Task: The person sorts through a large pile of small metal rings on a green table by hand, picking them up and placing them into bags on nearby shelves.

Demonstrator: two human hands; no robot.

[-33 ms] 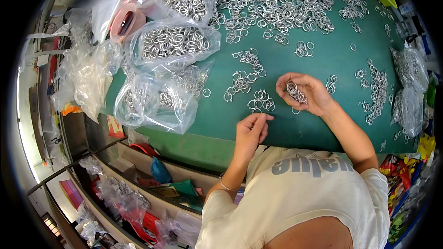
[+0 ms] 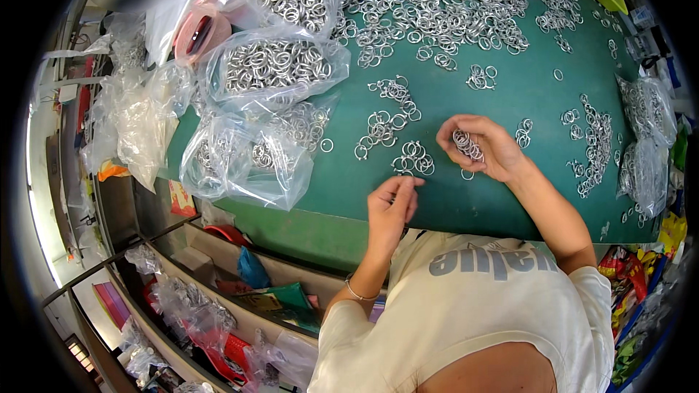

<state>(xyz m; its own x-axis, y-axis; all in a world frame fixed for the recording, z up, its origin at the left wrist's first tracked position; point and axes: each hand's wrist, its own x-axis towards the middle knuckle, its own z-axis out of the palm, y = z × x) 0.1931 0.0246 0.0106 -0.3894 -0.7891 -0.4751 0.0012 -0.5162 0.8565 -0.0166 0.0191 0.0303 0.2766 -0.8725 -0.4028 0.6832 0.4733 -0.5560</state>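
Note:
My right hand [image 2: 486,147] is cupped, palm up, around several silver metal rings [image 2: 467,144]. One loose ring [image 2: 467,174] lies on the green tabletop just below its fingers. To its left, my left hand [image 2: 392,202] is closed, thumb against curled fingers; whatever it may hold is hidden. Just beyond its fingertips sits a small cluster of rings [image 2: 413,159], some with little tabs. Farther off are two more clusters, a middle one [image 2: 381,128] and a far one [image 2: 395,90].
Clear plastic bags of rings, one [image 2: 277,65] among them, stand on the left. A wide heap of rings [image 2: 451,4] covers the far side. On the right lie a long ring pile [image 2: 595,142] and more bags [image 2: 646,167]. An open drawer [image 2: 218,247] sits below the table's left edge.
My left hand has shifted slightly to the left, away from my right hand. The right hand stays almost in place, still holding the rings.

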